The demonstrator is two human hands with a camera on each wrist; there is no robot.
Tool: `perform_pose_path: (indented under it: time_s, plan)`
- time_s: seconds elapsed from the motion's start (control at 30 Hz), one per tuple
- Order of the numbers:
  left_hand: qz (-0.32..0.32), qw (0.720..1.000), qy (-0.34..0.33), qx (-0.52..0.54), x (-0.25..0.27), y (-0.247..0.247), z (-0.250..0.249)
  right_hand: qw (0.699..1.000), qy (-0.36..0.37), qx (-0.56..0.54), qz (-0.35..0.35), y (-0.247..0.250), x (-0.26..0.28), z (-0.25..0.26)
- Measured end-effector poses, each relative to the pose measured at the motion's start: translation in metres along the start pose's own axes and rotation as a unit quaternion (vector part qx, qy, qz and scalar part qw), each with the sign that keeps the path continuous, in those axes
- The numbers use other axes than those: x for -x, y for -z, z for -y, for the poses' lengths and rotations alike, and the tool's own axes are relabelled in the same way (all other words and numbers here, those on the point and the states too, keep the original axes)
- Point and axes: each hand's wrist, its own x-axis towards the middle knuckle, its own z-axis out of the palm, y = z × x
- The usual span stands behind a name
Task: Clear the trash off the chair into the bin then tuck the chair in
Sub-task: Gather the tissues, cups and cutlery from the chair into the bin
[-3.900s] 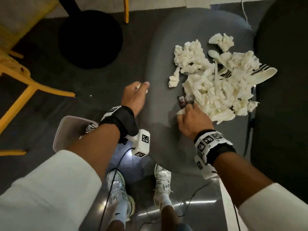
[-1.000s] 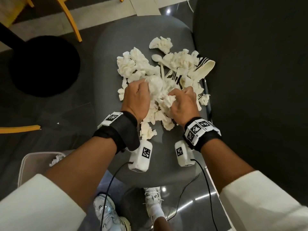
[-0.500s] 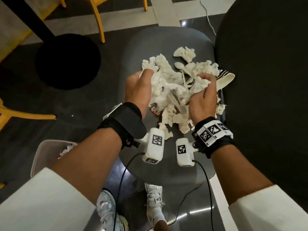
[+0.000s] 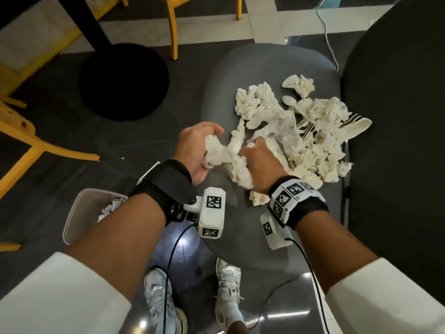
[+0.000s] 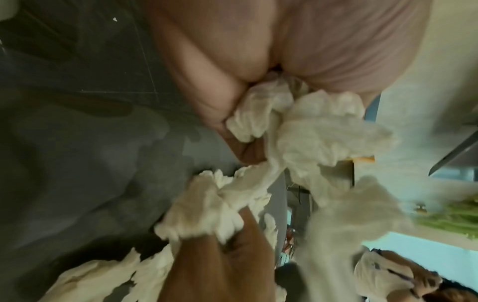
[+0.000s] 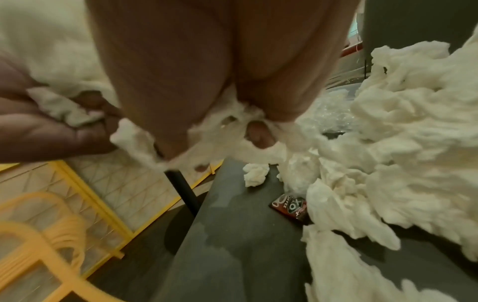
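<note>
A pile of crumpled white tissues [image 4: 310, 131] lies on the grey chair seat [image 4: 245, 227], with a plastic spoon [image 4: 290, 101] and a striped wrapper [image 4: 354, 124] among it. My left hand [image 4: 195, 150] grips a wad of tissues [image 4: 216, 153] at the pile's near left edge. My right hand [image 4: 260, 165] grips another bunch of tissues [image 4: 242, 175] beside it. In the left wrist view, tissue [image 5: 261, 114] is clamped in the curled fingers. A small dark coffee sachet [image 6: 291, 207] lies on the seat in the right wrist view.
The bin [image 4: 79, 213], with some tissue inside, stands on the floor at my lower left. A black round table base [image 4: 125, 80] and yellow chair legs [image 4: 48, 145] are to the left. A dark table top [image 4: 397, 141] borders the chair on the right.
Both hands have pulled back from the middle of the pile toward the seat's near left edge, each carrying a bunch of tissues. The view has shifted, bringing the bin more into sight.
</note>
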Motion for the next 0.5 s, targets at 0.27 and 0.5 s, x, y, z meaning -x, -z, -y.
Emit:
perform_pose_path:
  time_s: [0.27, 0.5]
  plan:
    - [-0.141, 0.982, -0.073, -0.101, -0.016, 0.049, -0.013, 0.987, -0.002, -0.049, -0.152, 0.017, -0.015, 0.039]
    - [-0.183, 0.974, -0.064, -0.115, -0.01, 0.129, -0.012, 0.974, 0.082, -0.206, -0.037, -0.011, -0.037, 0.155]
